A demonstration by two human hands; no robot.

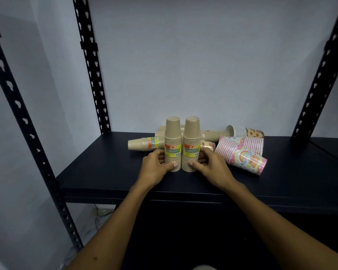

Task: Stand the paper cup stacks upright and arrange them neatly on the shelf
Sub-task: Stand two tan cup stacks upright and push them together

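Note:
Two kraft-brown paper cup stacks stand upright side by side, touching, on the dark shelf. My left hand grips the left stack near its base. My right hand grips the right stack the same way. Behind them, more stacks lie on their sides: a brown one pointing left, several brown ones at the back, and a white-rimmed one with a brown print.
Two pink patterned cup stacks lie tipped over just right of my right hand. Black perforated uprights stand at the shelf's back corners and front left. A pale wall closes the back.

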